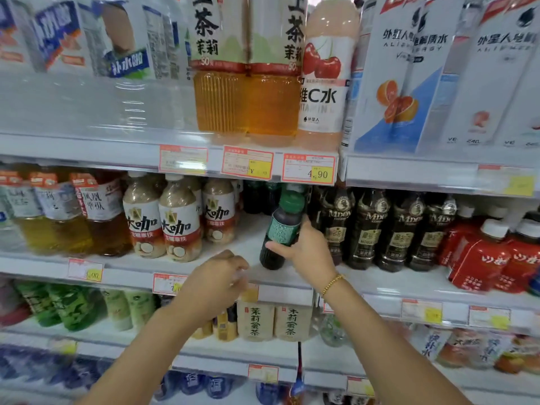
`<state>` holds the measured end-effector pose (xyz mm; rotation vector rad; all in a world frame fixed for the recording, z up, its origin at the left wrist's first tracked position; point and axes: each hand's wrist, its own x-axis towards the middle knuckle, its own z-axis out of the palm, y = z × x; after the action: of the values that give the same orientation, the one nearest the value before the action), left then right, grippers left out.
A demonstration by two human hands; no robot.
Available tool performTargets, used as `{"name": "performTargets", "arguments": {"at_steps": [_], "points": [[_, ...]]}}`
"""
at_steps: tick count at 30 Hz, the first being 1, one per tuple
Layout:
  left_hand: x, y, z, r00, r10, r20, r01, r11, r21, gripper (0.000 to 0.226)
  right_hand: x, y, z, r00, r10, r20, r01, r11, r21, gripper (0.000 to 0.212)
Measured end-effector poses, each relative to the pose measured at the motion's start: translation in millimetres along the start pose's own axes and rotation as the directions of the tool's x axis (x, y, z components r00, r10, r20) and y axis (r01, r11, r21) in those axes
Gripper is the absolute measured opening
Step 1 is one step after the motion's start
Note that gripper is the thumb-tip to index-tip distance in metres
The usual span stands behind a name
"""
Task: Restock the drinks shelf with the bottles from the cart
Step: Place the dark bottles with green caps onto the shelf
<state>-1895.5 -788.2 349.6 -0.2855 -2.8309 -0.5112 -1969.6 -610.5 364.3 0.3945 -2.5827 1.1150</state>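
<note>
On the middle shelf [248, 244], milky bottles marked 大咖 [178, 226] stand at the left. Our left hand [222, 270] hangs over the front edge, fingers loosely curled and holding nothing, with bare white shelf open behind it. Our right hand [306, 249] grips the dark bottle [280, 229], green-capped and tilted at the front edge, just beside the dark MDO bottles [368, 229]. The price tag [309, 171] above reads 4.90.

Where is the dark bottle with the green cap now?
In the head view, near the centre, the right hand holds the dark bottle tilted at the second shelf, between beige bottles on the left and black bottles on the right.
</note>
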Motion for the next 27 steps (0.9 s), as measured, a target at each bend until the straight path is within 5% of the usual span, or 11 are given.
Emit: {"name": "performTargets", "arguments": {"at_steps": [9, 15, 21, 27], "points": [[3, -33, 20, 0.996, -0.016, -0.091, 0.023, 0.997, 0.075, 0.037, 9, 14, 34, 0.980, 0.121, 0.159, -0.150, 0.972, 0.182, 0.068], [7, -54, 23, 0.998, 0.009, -0.063, -0.010, 1.000, -0.017, 0.028, 23, 3, 50, 0.974, 0.223, 0.031, -0.224, 0.951, 0.214, 0.075], [7, -76, 29, 0.992, 0.004, -0.122, -0.012, 0.998, -0.063, 0.046, 33, 10, 59, 0.928, 0.269, 0.258, -0.323, 0.926, 0.195, 0.066], [7, -81, 34, 0.986, 0.022, -0.167, -0.034, 0.997, -0.070, 0.049, 80, -3, 79, 0.960, 0.269, 0.072, -0.271, 0.963, 0.006, 0.050]]}}
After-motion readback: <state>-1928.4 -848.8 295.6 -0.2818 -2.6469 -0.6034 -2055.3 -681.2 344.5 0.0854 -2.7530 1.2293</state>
